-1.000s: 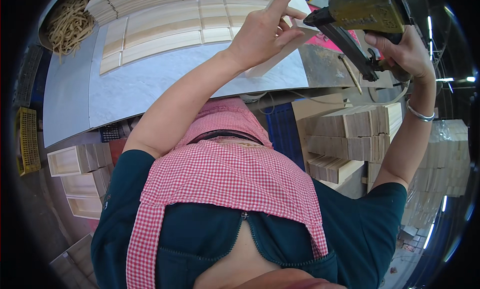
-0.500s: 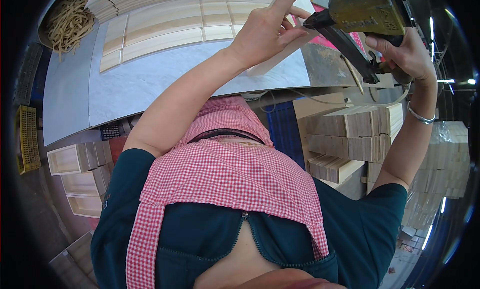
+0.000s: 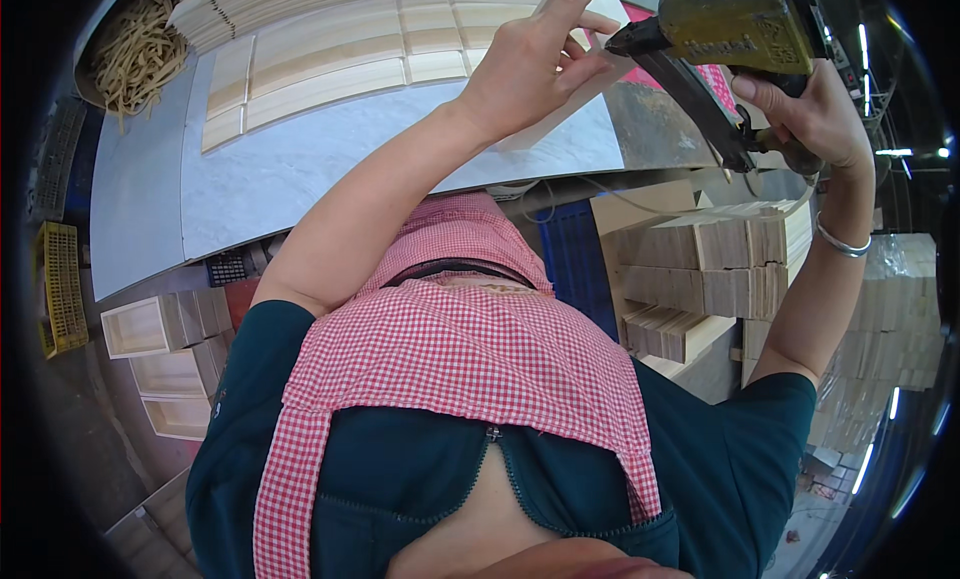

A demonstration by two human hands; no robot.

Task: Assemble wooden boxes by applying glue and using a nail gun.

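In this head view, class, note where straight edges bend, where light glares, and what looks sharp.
Head view: the grey worktable edge bows toward the rim; strip lights flare at right; black vignette rings the frame; left hand and nail gun in the right hand look sharp.

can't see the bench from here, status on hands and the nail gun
Left hand steadying a pale wood strip. Right hand gripping nail gun. Nothing blocking.
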